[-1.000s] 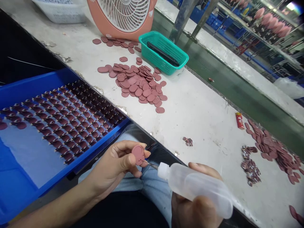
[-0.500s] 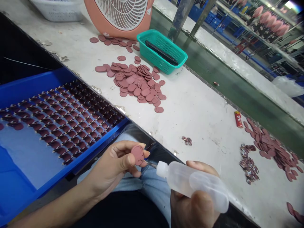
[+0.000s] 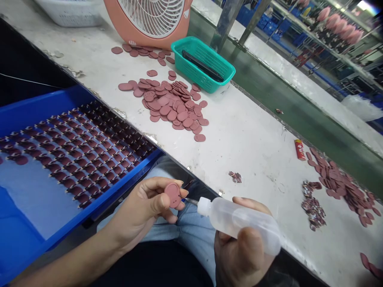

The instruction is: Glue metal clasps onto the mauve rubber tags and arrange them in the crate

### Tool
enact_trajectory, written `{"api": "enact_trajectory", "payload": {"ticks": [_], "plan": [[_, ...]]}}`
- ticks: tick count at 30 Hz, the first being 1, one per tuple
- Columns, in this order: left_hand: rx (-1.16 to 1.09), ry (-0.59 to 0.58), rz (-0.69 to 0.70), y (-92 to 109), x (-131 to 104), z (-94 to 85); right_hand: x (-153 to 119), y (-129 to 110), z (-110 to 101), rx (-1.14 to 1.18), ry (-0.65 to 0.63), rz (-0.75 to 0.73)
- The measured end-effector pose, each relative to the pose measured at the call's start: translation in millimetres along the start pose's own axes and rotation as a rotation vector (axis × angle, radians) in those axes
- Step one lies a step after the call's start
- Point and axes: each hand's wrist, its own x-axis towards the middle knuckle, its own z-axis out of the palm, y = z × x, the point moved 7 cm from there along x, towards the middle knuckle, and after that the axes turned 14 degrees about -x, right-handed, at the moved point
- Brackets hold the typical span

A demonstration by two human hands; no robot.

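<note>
While the left grip [image 3: 145,207] pinches a disc [image 3: 172,193], the right grip [image 3: 241,255] clasps a bottle [image 3: 229,217] now higher in view than before.

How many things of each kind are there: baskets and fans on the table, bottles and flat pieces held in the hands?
Green plastic basket, white plastic basket: 2
Coral-orange plastic fan: 1
Translucent plastic bottle: 1
Reddish-brown rounded piece: 1
Total: 5

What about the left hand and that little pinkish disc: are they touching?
Touching. The head view shows the left hand holding the pinkish disc, with the thumb overlapping its edge and fingers behind it.
</note>
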Motion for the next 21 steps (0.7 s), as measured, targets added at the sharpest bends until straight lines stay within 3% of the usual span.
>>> {"api": "enact_trajectory", "payload": {"ticks": [4,8,12,14,17,21], "plan": [[-0.035,-0.015,0.001,3,-1,2.1,3,7,6,0.162,-0.031,0.08],[-0.026,-0.023,0.008,5,-1,0.9,11,21,15,0.384,-0.102,0.304],[-0.005,0.077,0.044,12,-4,-4.3,27,34,14,0.369,-0.198,0.488],[0.015,0.144,0.078,17,-7,-7.1,41,30,15,0.198,-0.31,0.393],[0.059,0.228,0.129,22,-10,-13.5,61,15,25,-0.104,-0.441,0.099],[0.078,0.264,0.126,26,-8,-29.7,80,9,52,-0.319,-0.417,-0.07]]}}
